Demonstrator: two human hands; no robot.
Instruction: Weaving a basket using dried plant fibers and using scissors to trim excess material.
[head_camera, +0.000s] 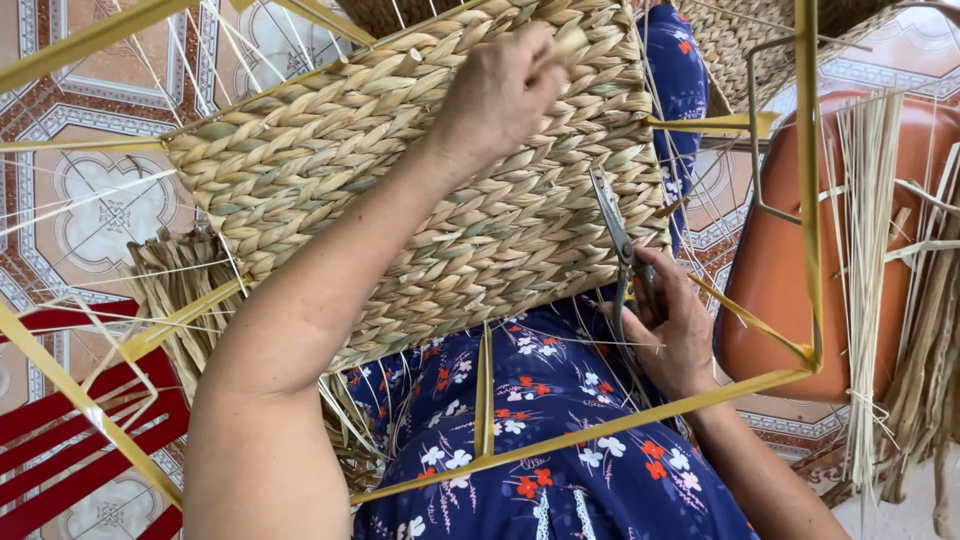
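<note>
The woven straw panel, stretched on a yellow frame, lies tilted across the person's lap, the left hand pinching a strand at the panel's top edge while the right hand, just beside its lower right corner, grips scissors.

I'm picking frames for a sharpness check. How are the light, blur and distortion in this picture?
Head view: soft, even daylight with no hard shadows or glare; the woven basket and scissors in the right hand are sharp; the left hand at the basket's top edge is slightly soft; the yellow frame bars look bowed toward the edges, suggesting wide-angle distortion.
</note>
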